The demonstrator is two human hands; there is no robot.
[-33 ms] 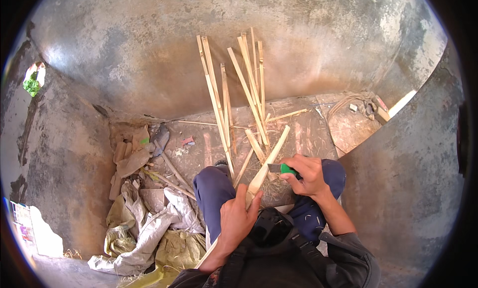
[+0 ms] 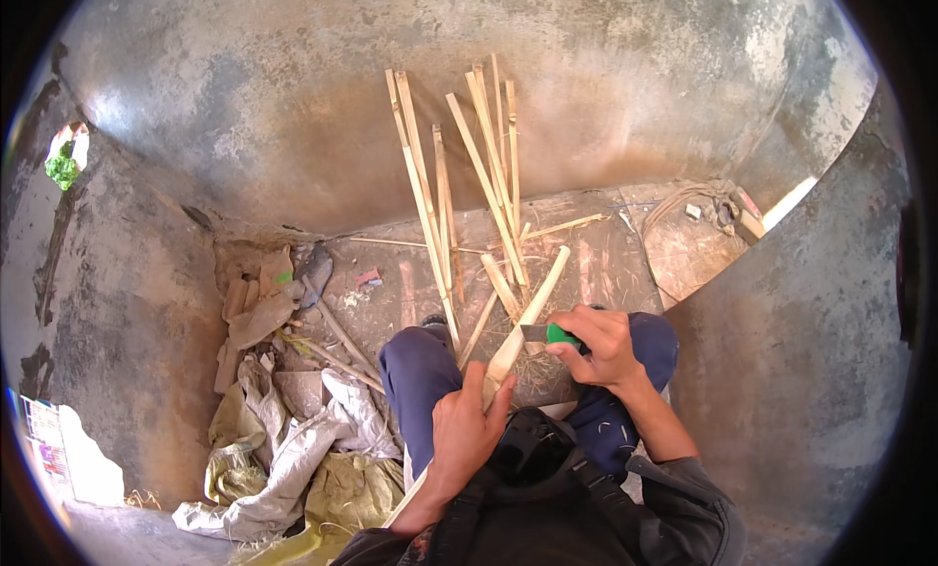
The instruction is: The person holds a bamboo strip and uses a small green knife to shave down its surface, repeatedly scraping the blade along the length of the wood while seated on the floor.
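My left hand is closed round the lower part of a pale bamboo strip, which slants up and away to the right between my knees. The strip's near end runs back under my left wrist. In my right hand is a knife with a green handle, fingers wrapped round the grip. Its short, flat blade points left and lies against the strip's right edge, a little above my left hand. Thin shavings are scattered below the knife.
Several long bamboo strips lean on the weathered wall ahead. Shorter pieces lie on the floor. Crumpled sacks and a long-handled tool are at left. A coiled cord lies far right.
The knife and my right hand have shifted slightly left, bringing the blade further over the strip's edge. My left hand and the strip have stayed put.
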